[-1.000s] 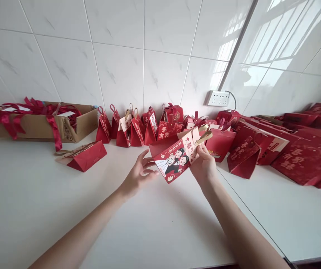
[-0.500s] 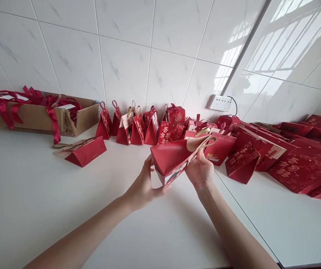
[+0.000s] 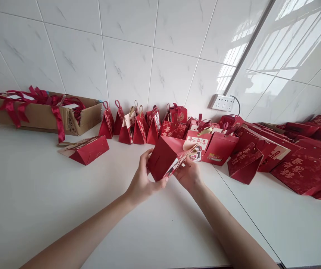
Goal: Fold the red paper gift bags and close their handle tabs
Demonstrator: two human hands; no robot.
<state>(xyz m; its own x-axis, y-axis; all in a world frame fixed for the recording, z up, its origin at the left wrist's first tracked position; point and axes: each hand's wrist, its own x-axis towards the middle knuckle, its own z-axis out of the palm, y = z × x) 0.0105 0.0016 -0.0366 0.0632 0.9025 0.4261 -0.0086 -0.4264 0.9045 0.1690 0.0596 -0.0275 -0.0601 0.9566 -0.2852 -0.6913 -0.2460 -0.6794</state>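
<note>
A red folded gift box point(image 3: 163, 158) with a cream flap and a printed side is held up above the white table, its base tilted toward me. My left hand point(image 3: 145, 179) grips its lower left end, thumb along the bottom edge and fingers around the far side. At the flap end, my right hand point(image 3: 189, 172) is closed on the box's right side; some of its fingers are hidden behind the box. Just beyond, a red gift box with a cream front point(image 3: 196, 144) stands on the table. Another red gift box point(image 3: 89, 151) lies on its side to the left.
A cardboard box point(image 3: 37, 117) full of dark red ribbons stands at the back left. Small tent-shaped gift boxes point(image 3: 140, 129) line the tiled wall. Several flat red boxes point(image 3: 297, 168) are stacked at the right. A white power strip point(image 3: 221, 102) rests against the wall.
The held gift box has turned so that its base faces me more and its flap end points away. My right hand has shifted left and slightly down along it. The view has shifted slightly.
</note>
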